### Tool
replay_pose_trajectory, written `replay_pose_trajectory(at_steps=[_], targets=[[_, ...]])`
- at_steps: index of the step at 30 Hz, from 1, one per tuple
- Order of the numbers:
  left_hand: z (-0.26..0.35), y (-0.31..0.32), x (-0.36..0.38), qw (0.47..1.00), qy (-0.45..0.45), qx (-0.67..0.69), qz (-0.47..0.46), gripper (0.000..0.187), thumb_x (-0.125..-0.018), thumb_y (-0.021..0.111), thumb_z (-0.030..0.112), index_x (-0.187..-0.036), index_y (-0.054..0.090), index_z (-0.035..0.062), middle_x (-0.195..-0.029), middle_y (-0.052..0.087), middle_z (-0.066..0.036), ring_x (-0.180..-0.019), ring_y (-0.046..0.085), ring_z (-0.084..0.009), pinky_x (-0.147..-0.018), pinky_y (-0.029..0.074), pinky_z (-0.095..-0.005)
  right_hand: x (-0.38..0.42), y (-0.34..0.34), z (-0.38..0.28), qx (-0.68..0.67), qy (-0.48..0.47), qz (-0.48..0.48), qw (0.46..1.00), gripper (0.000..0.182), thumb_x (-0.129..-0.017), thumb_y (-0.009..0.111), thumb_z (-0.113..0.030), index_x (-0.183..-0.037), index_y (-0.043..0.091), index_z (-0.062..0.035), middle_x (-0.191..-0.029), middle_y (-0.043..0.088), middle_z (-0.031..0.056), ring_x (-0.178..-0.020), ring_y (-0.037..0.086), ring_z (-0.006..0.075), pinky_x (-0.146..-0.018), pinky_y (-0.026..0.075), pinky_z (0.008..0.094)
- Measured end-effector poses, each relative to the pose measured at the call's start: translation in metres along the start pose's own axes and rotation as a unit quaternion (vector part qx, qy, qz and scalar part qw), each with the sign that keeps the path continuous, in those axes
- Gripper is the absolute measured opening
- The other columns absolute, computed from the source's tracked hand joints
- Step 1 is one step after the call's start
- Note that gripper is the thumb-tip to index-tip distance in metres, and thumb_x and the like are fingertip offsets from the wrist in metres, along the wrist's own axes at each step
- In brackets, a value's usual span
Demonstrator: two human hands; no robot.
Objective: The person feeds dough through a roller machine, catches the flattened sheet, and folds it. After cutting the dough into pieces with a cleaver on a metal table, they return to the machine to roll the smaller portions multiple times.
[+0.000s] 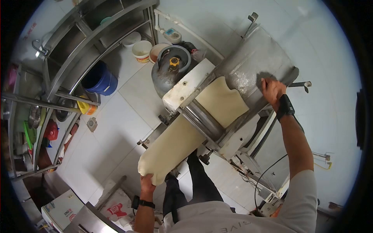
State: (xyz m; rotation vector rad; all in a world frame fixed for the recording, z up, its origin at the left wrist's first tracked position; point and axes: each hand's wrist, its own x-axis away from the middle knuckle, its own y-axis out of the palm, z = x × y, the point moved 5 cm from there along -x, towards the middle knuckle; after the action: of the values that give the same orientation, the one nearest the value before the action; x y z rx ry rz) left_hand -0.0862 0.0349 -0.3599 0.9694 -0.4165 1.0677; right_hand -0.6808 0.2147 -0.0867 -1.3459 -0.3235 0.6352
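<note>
A long sheet of pale dough (175, 143) passes through the steel rollers (204, 120) of a dough sheeting machine. Its far part lies on the machine's metal tray (258, 54), with an uneven end. At the near end of the sheet, my left hand (147, 184) grips the dough's lower edge, fingers partly hidden under it. My right hand (273, 91) is over the right side of the metal tray, to the right of the dough and apart from it. Its fingers are curled, and whether anything is in them cannot be made out.
A gas cylinder (171, 72) stands just beyond the machine's white side housing (188, 85). Steel shelving (68, 73), a blue bucket (101, 81) and white tubs (142, 49) are at the left. A black cable (261, 174) hangs at the lower right. A white box (62, 209) sits at the lower left.
</note>
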Motion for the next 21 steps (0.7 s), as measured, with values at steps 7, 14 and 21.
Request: replay_pose_trajectory(at_steps=[7,14,21], targets=[[0.018,-0.029,0.03,1.0,-0.003,0.002,0.027,0.064,-0.072,0.051,-0.011,-0.134,0.048,0.0064,-0.127,0.057,-0.014,-0.113,0.059,-0.0332,-0.093,0.053,-0.0483,0.0,-0.001,0.0,0.003,-0.006,0.027,1.0,0.037,-0.095,0.048,-0.036,-0.08,0.07,-0.0107,-0.075,0.067,0.0165,-0.072,0.066,0.0371,-0.066,0.053,0.0469],[0.051,-0.031,0.068,0.999,0.025,-0.002,0.02,0.067,-0.067,0.054,-0.008,-0.133,0.05,0.0057,-0.123,0.059,-0.012,-0.11,0.06,-0.0331,-0.091,0.054,-0.0484,0.001,-0.002,0.0,-0.006,-0.002,0.031,1.0,0.035,-0.095,0.05,-0.035,-0.079,0.069,-0.0106,-0.075,0.067,0.0161,-0.073,0.066,0.0366,-0.068,0.053,0.0466],[0.079,-0.041,0.103,0.999,0.031,-0.023,0.031,0.065,-0.069,0.05,-0.009,-0.132,0.051,0.0034,-0.124,0.059,-0.014,-0.111,0.06,-0.0343,-0.093,0.053,-0.0486,0.002,-0.016,-0.007,-0.02,0.008,0.003,1.0,0.037,-0.095,0.049,-0.034,-0.08,0.07,-0.0083,-0.08,0.068,0.0164,-0.078,0.066,0.0366,-0.072,0.054,0.046]])
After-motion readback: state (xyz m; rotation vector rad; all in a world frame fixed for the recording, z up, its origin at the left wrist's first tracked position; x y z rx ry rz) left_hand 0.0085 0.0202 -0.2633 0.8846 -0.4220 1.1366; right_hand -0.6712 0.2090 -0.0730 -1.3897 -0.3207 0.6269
